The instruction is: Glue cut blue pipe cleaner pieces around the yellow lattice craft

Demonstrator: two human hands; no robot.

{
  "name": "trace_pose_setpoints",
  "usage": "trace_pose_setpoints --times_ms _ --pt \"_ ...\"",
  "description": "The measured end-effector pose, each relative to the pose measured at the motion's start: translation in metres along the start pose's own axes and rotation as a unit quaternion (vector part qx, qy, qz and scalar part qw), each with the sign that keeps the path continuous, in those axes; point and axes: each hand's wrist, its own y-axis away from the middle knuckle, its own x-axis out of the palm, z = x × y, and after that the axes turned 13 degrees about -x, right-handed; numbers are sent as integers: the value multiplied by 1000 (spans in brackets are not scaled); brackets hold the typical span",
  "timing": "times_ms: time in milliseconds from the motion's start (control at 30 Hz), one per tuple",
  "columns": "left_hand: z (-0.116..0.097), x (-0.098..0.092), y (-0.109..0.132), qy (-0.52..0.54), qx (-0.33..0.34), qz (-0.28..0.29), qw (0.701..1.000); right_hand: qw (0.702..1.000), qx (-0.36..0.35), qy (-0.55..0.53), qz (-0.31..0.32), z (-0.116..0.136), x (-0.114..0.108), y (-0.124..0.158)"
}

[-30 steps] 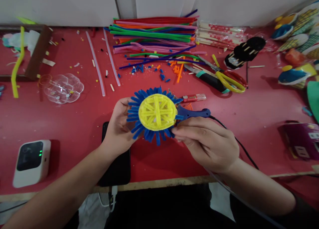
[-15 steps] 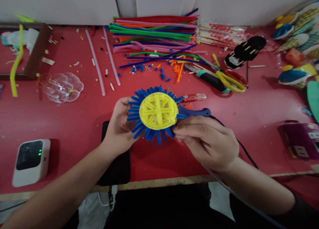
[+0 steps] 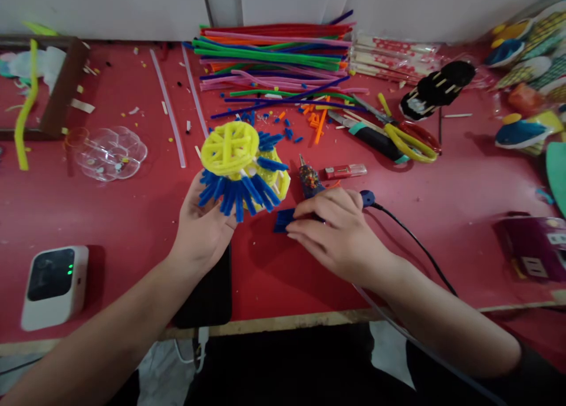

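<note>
My left hand (image 3: 201, 232) grips a craft piece (image 3: 230, 148) from below, a yellow spoked disc with blue pipe-cleaner bristles round it and more yellow parts beneath. The piece is tilted, held above the table. Close to the tabletop, my right hand (image 3: 329, 226) has its fingers bent beside a small bunch of blue pieces (image 3: 283, 220); its fingertips partly hide what they touch. Just behind that hand lies a dark blue glue gun (image 3: 308, 177), its nozzle pointing away. A red-and-clear cutter (image 3: 345, 171) lies to its right.
Coloured pipe cleaners (image 3: 274, 52) lie at the back. Pliers and scissors (image 3: 411, 145) are at the right, near a black figure (image 3: 435, 91). A clear flower-shaped tray (image 3: 110, 154) and a white device (image 3: 55, 287) are at the left; a black phone (image 3: 207, 300) lies at the front edge.
My left hand has moved the craft piece up and left and tilted it, showing its underside parts. My right hand has left the piece and come down left to the blue pieces.
</note>
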Motion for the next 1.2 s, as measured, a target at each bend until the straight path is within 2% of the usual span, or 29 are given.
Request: trace_pose_setpoints --times_ms 133,333,600,1200 --pt "-2 5 2 19 -12 -8 1000 998 -19 40 50 3 9 5" --pt "-3 6 2 16 -21 -15 1000 995 -23 69 74 4 14 8" --pt "-1 5 2 9 -21 2 1000 997 -54 37 43 5 11 3" --pt "0 8 5 4 -23 -30 999 999 -36 7 -16 3 8 2"
